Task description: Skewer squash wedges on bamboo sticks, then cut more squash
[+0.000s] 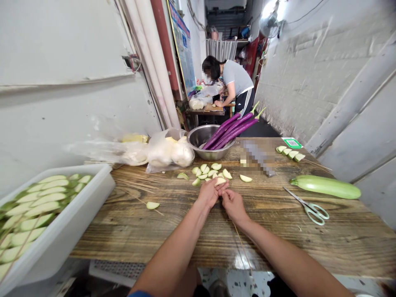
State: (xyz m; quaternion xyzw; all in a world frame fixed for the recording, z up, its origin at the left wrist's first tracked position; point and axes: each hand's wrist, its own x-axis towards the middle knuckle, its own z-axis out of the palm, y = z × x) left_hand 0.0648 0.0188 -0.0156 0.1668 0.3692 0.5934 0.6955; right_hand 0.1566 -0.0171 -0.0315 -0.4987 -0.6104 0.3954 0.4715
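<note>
My left hand (209, 192) is closed around a pale green-edged zucchini slice (220, 181), held just above the wooden table (192, 231). Beside it, my right hand (234, 203) pinches a thin bamboo skewer (243, 244) whose long end trails back toward the near table edge. The skewer's tip is hidden by my fingers, so I cannot tell whether it touches the slice. Several loose zucchini slices (212, 173) lie just beyond my hands. One slice (152, 205) rests at the left, on a skewer.
At far left, a white tub (93, 202) holds skewered slices. Bagged pale vegetables (171, 152) stand by a metal bowl (210, 154) with purple eggplants (230, 130). Scissors (309, 206), a whole zucchini (328, 187) and skewered slices (291, 153) lie right. A person (238, 78) bends over another table.
</note>
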